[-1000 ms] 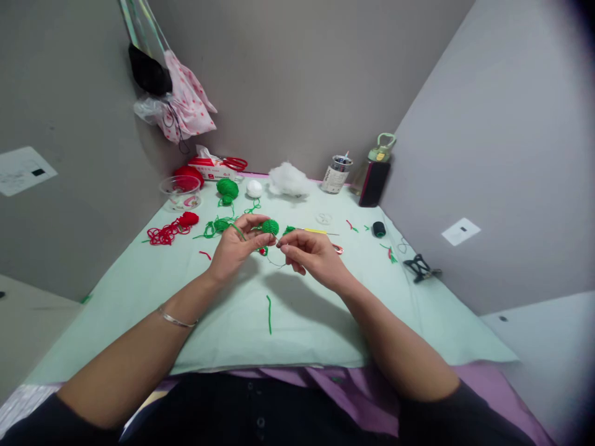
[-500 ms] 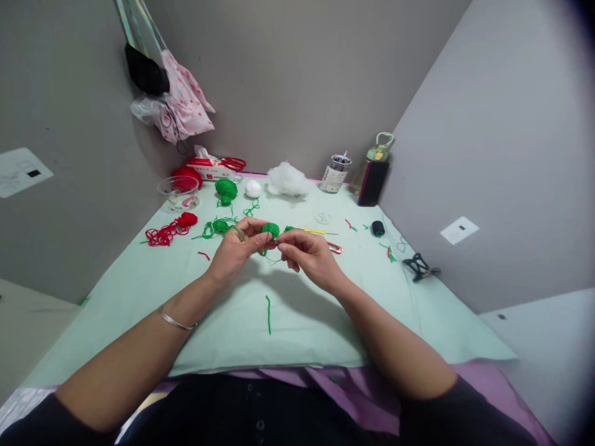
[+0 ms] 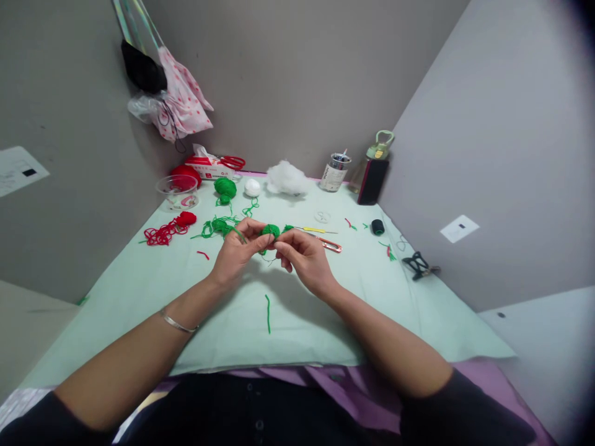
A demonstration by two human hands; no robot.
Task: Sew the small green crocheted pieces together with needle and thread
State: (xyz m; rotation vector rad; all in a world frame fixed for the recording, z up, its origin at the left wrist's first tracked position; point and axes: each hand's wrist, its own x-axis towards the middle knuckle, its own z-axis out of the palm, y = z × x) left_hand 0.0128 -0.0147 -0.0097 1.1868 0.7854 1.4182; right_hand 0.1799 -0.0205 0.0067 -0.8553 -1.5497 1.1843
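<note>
A small green crocheted piece (image 3: 271, 230) is pinched in my left hand (image 3: 238, 251), near the middle of the table. A green strand runs over the fingers of that hand. My right hand (image 3: 304, 255) touches the piece's right side, its thumb and forefinger pressed together; what sits between them is too small to make out. Thin dark thread ends (image 3: 269, 261) hang below the fingers. Beyond the right hand lie a yellow-handled hook (image 3: 314, 230) and an orange thread cutter (image 3: 332, 246). One short green strand (image 3: 268, 314) rests on the cloth nearer to me.
Green yarn (image 3: 225, 188), red yarn (image 3: 167, 231), a clear tub (image 3: 177, 193) and a tissue box (image 3: 211, 170) stand at the left. White stuffing (image 3: 287, 178) is at the back. A pen jar (image 3: 333, 174), phone (image 3: 373, 181), black spool (image 3: 377, 227) and black stand (image 3: 418, 266) are right.
My right hand has shifted slightly left, closer against the green piece. More of the orange cutter shows beside it. My left hand keeps its pinch.
</note>
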